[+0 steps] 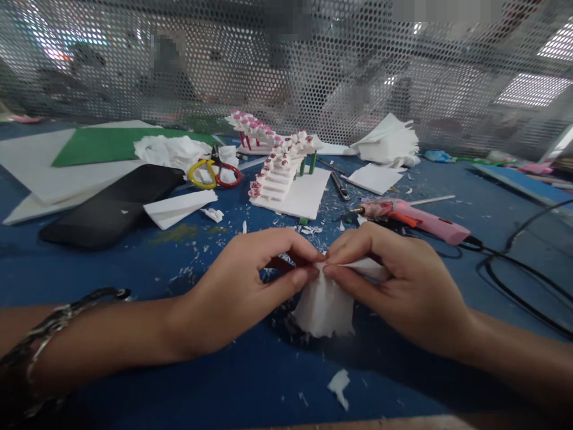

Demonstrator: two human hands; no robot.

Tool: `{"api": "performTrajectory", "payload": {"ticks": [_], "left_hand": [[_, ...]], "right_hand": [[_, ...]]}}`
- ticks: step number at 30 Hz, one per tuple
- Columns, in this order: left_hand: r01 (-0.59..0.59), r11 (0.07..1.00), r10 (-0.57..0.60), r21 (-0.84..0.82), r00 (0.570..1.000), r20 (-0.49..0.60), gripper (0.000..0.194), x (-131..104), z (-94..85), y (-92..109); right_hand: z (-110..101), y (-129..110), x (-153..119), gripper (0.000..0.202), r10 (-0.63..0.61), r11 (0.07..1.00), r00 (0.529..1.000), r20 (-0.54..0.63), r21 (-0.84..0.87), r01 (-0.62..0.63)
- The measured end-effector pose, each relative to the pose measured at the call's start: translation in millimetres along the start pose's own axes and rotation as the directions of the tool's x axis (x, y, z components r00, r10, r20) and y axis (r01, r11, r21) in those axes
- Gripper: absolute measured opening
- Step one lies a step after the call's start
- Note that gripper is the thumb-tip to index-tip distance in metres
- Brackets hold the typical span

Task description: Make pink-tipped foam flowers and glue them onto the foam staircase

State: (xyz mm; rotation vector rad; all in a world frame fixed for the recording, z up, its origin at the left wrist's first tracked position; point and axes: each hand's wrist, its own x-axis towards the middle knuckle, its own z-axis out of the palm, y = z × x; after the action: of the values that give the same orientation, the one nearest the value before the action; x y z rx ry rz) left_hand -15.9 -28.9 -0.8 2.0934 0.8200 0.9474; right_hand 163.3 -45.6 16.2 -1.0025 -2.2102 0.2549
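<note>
A thin white paper piece [326, 307] with a ragged lower edge hangs between my hands over the blue table. My left hand [250, 280] pinches its top from the left, thumb and index finger pressed together. From the right, my right hand [403, 280] pinches the same spot, and a folded strip of the paper runs under its fingers. The fingertips of both hands nearly touch. Behind them stands a small white staircase model [280, 179] with pink and dark red decorations and green posts.
Blue table [179, 394] with white scraps. Scissors [215, 173], a black phone-like slab [111, 206] and green sheet [129, 145] lie at left. A pink glue gun or hot tool [416, 221] with black cable, a paper stack [387, 142] and blue board [528, 182] are right. Perforated metal screen [286, 65] behind.
</note>
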Motion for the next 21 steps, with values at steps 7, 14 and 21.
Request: {"api": "performTrajectory", "payload": {"ticks": [7, 14, 21], "left_hand": [[0.102, 0.984, -0.104, -0.147, 0.995, -0.001, 0.007, 2.2, 4.6, 1.5], [-0.050, 0.998, 0.051, 0.047, 0.998, -0.028, 0.008, 4.1, -1.0, -0.4], [-0.166, 0.984, 0.164, 0.058, 0.986, 0.037, 0.017, 1.7, -6.5, -4.6]], "right_hand": [[6.0, -1.4, -0.9, 0.012, -0.040, 0.997, 0.997, -0.059, -0.071, 0.036], [-0.1, 0.3, -0.5, 0.006, 0.030, 0.998, 1.000, 0.001, 0.051, -0.030], [-4.7, 4.3, -1.7, 0.002, 0.079, 0.963, 0.995, 0.057, 0.255, -0.091]]}}
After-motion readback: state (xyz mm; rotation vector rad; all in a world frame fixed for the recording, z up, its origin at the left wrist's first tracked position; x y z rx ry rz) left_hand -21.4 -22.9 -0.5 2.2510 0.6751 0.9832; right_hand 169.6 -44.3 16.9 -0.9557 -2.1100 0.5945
